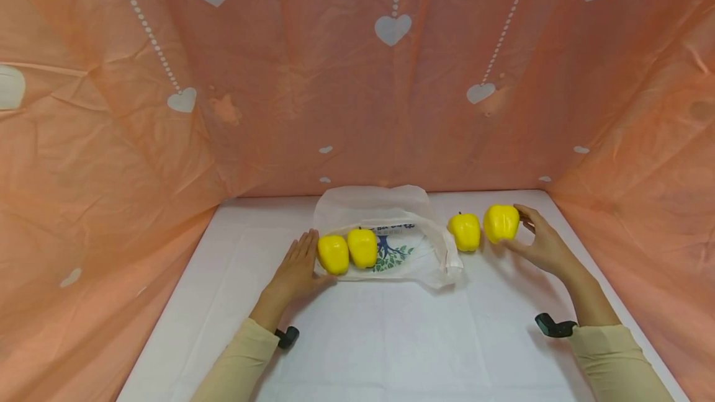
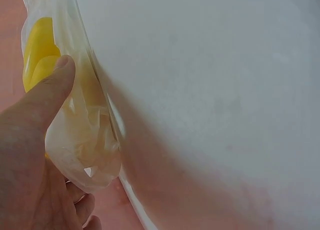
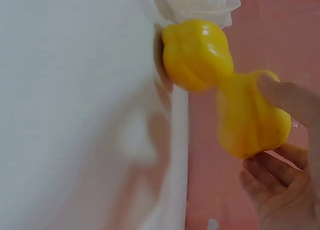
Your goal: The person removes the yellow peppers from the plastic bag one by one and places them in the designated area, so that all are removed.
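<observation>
Yellow apples with thin dark stems lie about a clear plastic bag (image 1: 413, 206) with a printed tree. Two of them, a left apple (image 1: 333, 255) and its neighbour (image 1: 362, 248), rest at the bag's left part, side by side. My left hand (image 1: 296, 265) lies against the left apple, fingers straight along its side, thumb near its lower edge; part of the fingers is hidden by the bag in the left wrist view. My right hand (image 1: 540, 247) holds another apple (image 3: 252, 117) between thumb and fingers, raised off the table. Left of it, one more apple (image 3: 197, 54) sits beside the bag's mouth.
A white cloth covers the table (image 1: 391, 340). Behind and on both sides hangs an orange-pink curtain (image 1: 335, 79) with white hearts, close to the table's far edge. Dark wrist mounts (image 1: 553, 326) sit on both wrists.
</observation>
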The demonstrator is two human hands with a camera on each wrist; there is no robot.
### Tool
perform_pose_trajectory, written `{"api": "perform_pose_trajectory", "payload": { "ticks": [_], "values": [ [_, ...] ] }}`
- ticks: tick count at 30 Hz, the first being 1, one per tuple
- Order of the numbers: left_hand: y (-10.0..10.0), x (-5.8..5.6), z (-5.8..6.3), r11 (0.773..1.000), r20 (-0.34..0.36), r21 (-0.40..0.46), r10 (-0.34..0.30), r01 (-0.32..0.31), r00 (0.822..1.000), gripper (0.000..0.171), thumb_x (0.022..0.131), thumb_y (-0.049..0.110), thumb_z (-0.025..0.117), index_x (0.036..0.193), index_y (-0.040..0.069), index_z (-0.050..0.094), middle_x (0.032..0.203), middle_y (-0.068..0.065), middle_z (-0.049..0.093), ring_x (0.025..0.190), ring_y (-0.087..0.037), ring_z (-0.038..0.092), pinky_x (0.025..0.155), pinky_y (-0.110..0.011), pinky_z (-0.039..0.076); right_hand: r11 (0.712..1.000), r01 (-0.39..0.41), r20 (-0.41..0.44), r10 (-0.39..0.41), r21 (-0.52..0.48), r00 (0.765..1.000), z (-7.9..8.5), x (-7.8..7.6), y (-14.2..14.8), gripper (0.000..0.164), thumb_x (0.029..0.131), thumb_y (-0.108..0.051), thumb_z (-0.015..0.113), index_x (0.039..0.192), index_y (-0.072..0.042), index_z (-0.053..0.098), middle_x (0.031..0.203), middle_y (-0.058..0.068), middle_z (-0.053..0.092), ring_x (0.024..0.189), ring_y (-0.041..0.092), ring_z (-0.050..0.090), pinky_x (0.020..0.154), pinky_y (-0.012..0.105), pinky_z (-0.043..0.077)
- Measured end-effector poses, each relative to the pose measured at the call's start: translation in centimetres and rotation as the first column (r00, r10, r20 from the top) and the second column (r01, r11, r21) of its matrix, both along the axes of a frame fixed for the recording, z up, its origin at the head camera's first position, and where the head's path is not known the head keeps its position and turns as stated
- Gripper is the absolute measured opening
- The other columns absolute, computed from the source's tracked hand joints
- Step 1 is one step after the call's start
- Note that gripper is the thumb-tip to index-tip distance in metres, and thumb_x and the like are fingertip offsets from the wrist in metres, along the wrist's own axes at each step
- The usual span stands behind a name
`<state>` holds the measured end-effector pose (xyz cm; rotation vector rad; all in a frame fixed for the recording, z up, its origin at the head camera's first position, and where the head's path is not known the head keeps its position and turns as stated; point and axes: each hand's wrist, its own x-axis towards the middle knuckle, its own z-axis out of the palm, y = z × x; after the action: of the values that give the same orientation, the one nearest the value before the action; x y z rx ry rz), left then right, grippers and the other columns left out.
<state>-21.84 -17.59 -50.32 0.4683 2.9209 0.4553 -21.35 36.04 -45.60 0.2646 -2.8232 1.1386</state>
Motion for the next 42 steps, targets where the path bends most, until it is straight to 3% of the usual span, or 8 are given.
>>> {"api": "perform_pose_trajectory", "payload": {
  "ticks": [8,23,42],
  "values": [
    [-0.1,-0.3,-0.3,1.0,-0.012,-0.009,-0.005,0.005,1.0,0.119,0.096,0.055,0.075,0.169,-0.007,0.004,0.179,-0.023,0.005,0.166,-0.039,0.006,0.136,-0.052,0.004,1.0,-0.017,0.082,0.017,0.003,0.996,-1.1,-0.4,0.5,0.099,0.098,-0.027,0.082,0.165,0.009,0.019,0.163,0.041,0.031,0.147,0.064,0.034,0.118,0.074,0.034],
    [0.0,0.0,-0.1,1.0,0.01,-0.001,0.015,-0.015,1.0,0.119,0.097,0.057,0.075,0.17,-0.003,0.002,0.18,-0.019,0.002,0.167,-0.036,0.004,0.135,-0.049,0.002,1.0,-0.013,0.13,0.015,-0.013,0.991,-3.0,-1.3,0.9,0.1,0.097,-0.031,0.082,0.165,0.008,0.019,0.162,0.042,0.03,0.146,0.065,0.034,0.118,0.077,0.032],
    [0.2,0.1,0.2,1.0,0.023,0.012,0.027,-0.027,0.999,0.119,0.096,0.055,0.076,0.17,-0.003,0.003,0.18,-0.019,0.003,0.167,-0.035,0.003,0.135,-0.049,0.0,0.999,-0.012,0.174,0.018,-0.035,0.985,-3.9,-1.8,0.8,0.103,0.096,-0.029,0.083,0.165,0.01,0.016,0.162,0.043,0.028,0.147,0.063,0.033,0.119,0.076,0.031]
  ]
}}
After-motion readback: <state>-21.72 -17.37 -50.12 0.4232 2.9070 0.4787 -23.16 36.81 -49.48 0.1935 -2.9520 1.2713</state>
